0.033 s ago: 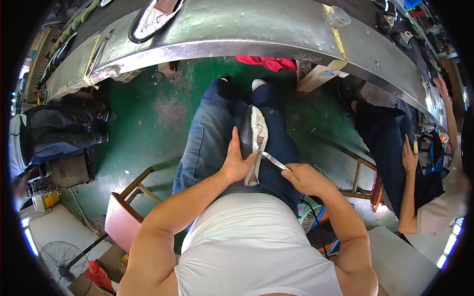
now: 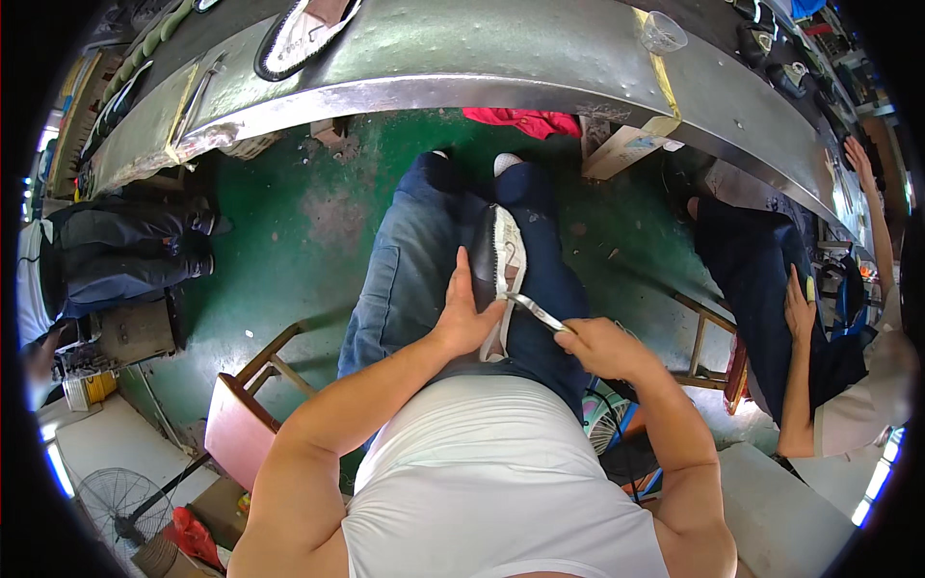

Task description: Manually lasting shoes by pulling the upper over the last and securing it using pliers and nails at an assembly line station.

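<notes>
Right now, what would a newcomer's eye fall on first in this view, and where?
Probably the dark, white-lined shoe in the lap at centre, with the left hand against it and the right hand gripping a shiny metal tool, its tip at the lining. Next, the long metal bench curving across the top, and the bright red cloth showing below its front edge.

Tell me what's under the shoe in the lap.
Blue trousers show on either side of the shoe. Whatever lies directly beneath it is covered and can't be seen.
</notes>
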Demonstrator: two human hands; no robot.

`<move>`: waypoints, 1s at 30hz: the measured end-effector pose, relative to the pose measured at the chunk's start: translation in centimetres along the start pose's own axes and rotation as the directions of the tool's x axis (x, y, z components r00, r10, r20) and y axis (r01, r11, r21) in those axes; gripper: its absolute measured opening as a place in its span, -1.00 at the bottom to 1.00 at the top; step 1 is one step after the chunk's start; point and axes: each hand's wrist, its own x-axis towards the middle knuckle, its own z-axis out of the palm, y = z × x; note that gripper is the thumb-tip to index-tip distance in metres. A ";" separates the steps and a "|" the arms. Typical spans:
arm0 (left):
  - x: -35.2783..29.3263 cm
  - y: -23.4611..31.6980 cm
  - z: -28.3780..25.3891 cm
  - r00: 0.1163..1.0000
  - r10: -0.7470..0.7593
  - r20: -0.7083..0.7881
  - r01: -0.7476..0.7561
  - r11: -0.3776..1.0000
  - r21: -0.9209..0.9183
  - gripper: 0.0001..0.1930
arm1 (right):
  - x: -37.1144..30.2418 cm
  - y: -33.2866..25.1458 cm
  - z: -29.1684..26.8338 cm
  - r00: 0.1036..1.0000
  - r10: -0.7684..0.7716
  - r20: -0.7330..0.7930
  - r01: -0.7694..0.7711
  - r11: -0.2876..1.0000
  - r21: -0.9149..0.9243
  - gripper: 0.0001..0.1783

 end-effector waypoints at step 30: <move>5.4 3.9 -6.9 0.983 -0.064 0.170 0.168 0.678 -0.716 -0.58 | 5.1 5.3 5.4 0.974 0.186 -0.126 -0.026 0.652 0.758 -0.48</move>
